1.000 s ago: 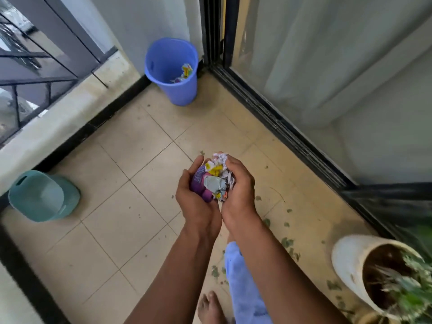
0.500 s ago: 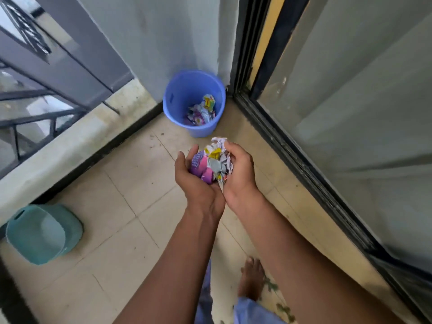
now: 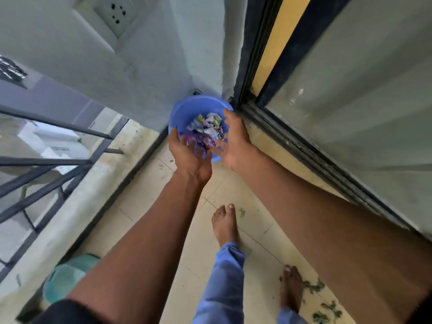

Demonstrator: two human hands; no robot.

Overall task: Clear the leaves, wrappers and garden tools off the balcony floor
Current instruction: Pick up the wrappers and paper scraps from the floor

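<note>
Fingers (image 3: 230, 127) spread and loose on the right hand (image 3: 236, 143), palm turned inward over the rim of the blue plastic bin (image 3: 187, 108), nothing held in it. The left hand (image 3: 188, 155) sits cupped and palm-up at the bin's near edge, its fingers relaxed and apart; a purple scrap lies right at those fingertips, though motion blur makes it hard to say whether it rests on the hand or has already dropped clear. Between the two hands, the crumpled wrappers (image 3: 207, 129) are down inside the bin, a jumble of white, purple and yellow-green. The bin stands in the corner of the balcony, against the grey wall (image 3: 140, 66) and just beside the black track of the sliding glass door (image 3: 350, 113).

Down on the tiled floor (image 3: 191, 265), two bare feet, the forward one (image 3: 225, 224) pointing toward the bin, blue trouser legs (image 3: 224, 284) below. Small green leaves (image 3: 327, 307) lie scattered near the rear foot at the lower right, with one more scrap just beside the forward toes. A teal container (image 3: 67, 277) peeks out at the lower left, partly hidden by the left forearm, close to the kerb under the metal railing (image 3: 53, 160). An electrical socket (image 3: 117, 14) is set in the wall high above.
</note>
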